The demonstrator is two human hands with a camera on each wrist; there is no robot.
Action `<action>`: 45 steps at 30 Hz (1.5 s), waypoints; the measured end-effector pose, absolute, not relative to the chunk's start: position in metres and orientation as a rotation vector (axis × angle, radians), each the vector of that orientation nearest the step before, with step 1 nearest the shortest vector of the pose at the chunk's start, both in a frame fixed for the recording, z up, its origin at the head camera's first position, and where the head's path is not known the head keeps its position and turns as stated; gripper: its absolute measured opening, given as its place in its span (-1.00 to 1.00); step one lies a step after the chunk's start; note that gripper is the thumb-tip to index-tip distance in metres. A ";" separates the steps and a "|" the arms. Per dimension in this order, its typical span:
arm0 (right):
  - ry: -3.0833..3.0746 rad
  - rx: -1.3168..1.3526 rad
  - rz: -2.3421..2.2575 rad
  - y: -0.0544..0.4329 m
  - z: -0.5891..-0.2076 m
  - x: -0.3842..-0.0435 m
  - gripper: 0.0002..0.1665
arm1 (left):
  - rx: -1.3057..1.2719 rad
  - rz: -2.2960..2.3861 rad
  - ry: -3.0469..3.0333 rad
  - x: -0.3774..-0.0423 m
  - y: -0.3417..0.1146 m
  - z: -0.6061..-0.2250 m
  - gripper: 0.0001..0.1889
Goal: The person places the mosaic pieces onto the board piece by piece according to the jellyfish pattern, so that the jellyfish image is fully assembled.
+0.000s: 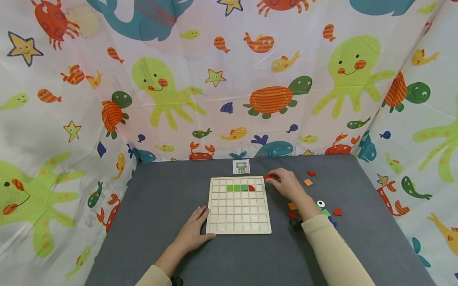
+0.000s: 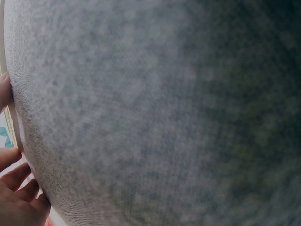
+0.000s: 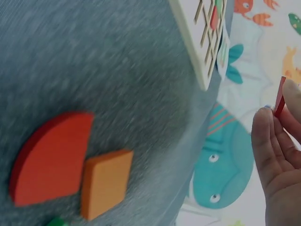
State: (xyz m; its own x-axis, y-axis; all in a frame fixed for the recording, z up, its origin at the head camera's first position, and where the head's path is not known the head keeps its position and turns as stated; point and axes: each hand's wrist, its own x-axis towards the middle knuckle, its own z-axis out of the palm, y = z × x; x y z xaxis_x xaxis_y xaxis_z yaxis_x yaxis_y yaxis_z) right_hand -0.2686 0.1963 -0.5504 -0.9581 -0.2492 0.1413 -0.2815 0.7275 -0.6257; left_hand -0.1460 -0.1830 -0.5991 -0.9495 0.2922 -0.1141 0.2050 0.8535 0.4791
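Note:
My right hand (image 1: pixel 286 183) pinches a small red tile (image 1: pixel 267 176) just beyond the far right corner of a wooden grid board (image 1: pixel 239 218). Seen edge-on in the right wrist view, the red tile (image 3: pixel 280 98) sits between thumb and fingertips. Along the board's left side, near its front corner, rests my left hand (image 1: pixel 190 232), fingers extended against the edge and thumb at the corner. One upper row of the board bears several green square tiles (image 1: pixel 235 188) with a red rounded tile (image 1: pixel 251 188) at their right end. In the left wrist view, mostly blurred tabletop fills the picture.
Behind the board lies a small picture card (image 1: pixel 241 167). Loose tiles are scattered right of the board, among them an orange one (image 1: pixel 308 182), a red one (image 1: pixel 337 212) and a white ring-shaped one (image 1: pixel 321 203). My right forearm partly covers others. A patterned curtain (image 1: pixel 214 59) surrounds the grey table (image 1: pixel 168 186).

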 end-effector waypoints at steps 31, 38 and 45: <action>-2.921 0.787 0.983 0.120 -0.544 -0.279 -0.71 | 0.389 0.699 2.837 -0.146 -0.181 -0.598 0.01; -2.953 0.781 0.963 0.101 -0.539 -0.281 -0.72 | 0.371 0.722 2.826 -0.145 -0.181 -0.595 0.00; -3.024 0.734 0.859 0.082 -0.541 -0.285 -0.71 | 0.371 0.711 2.835 -0.147 -0.181 -0.595 0.00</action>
